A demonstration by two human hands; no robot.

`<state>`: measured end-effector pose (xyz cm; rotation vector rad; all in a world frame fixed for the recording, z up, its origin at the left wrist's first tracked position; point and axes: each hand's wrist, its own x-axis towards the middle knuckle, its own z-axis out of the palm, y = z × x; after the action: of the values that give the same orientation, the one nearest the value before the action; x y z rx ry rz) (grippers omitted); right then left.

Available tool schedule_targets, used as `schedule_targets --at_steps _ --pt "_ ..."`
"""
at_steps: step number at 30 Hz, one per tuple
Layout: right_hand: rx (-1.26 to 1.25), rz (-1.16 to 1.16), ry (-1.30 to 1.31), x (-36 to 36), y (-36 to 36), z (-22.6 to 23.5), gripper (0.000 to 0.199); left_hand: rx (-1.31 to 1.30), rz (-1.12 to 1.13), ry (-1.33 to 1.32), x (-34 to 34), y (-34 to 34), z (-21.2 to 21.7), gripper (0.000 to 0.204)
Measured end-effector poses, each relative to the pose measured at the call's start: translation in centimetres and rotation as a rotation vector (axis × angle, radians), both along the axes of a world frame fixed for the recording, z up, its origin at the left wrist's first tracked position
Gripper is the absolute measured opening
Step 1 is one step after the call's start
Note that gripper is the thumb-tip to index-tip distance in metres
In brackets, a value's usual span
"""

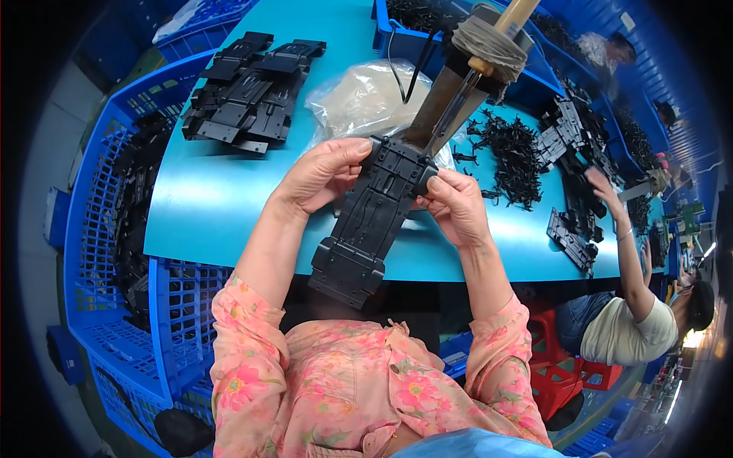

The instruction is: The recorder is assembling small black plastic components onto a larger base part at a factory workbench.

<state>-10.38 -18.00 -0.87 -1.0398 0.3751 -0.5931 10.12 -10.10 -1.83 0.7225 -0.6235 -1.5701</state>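
While pinching the black plastic chassis at its far end between left hand and right hand, keeping it steady under the hanging driver just beyond the fingers.

Turquoise table carried the work. Far left corner — stack of flat black plastic frames, overlapping. Just right of it lay crumpled clear plastic bag (contents could not be told). Beyond the bag, at far edge, stood blue bin of black parts. Right of centre — loose heap of small black plastic pieces; further right, more black frames, one lying apart near front edge.
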Motion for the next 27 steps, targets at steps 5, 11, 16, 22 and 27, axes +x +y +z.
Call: schedule_targets --at_steps 5,11,16,22,27 --pt "-0.007 -0.018 0.004 -0.1 -0.2 -0.4 0.023 0.000 0.009 -0.008 -0.6 0.1 1.1 0.018" --pt "-0.018 -0.038 -0.003 0.1 0.0 -0.3 0.023 -0.045 -0.041 0.000 -0.1 0.0 0.6 0.020" --pt "-0.062 -0.041 -0.002 0.2 0.2 -0.3 0.023 -0.027 -0.019 -0.022 -0.1 -0.1 0.6 0.021" --pt "-0.090 -0.055 0.009 0.2 0.3 -0.3 0.025 -0.062 -0.074 0.007 0.3 -0.4 0.3 0.024" --pt "-0.133 -0.062 0.016 0.2 0.2 -0.4 0.027 -0.052 -0.058 -0.031 0.3 -0.7 0.0 0.026"
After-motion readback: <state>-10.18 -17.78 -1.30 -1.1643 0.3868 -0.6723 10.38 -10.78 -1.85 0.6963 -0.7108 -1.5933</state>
